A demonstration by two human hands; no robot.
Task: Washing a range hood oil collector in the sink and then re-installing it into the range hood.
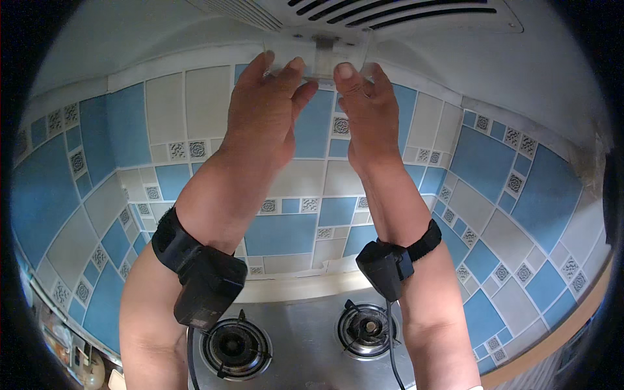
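Both of my hands are raised to the underside of a white range hood (438, 53). Between them is a clear plastic oil cup (321, 68), close under the hood's bottom at the back. My left hand (265, 109) grips the cup's left end, fingers behind it. At the right end, my right hand (370, 112) holds it with the thumb in front. The cup is see-through, so its edges are faint. Whether it touches the hood cannot be told. Dark vent slots (390, 14) in the hood lie just above the hands.
Below is a steel gas stove with a left burner (235, 346) and a right burner (368, 329). Blue and white tiled walls (280, 234) enclose the back and sides. Black strapped devices (209, 282) with cables are on both forearms. Blurred items (83, 356) stand at lower left.
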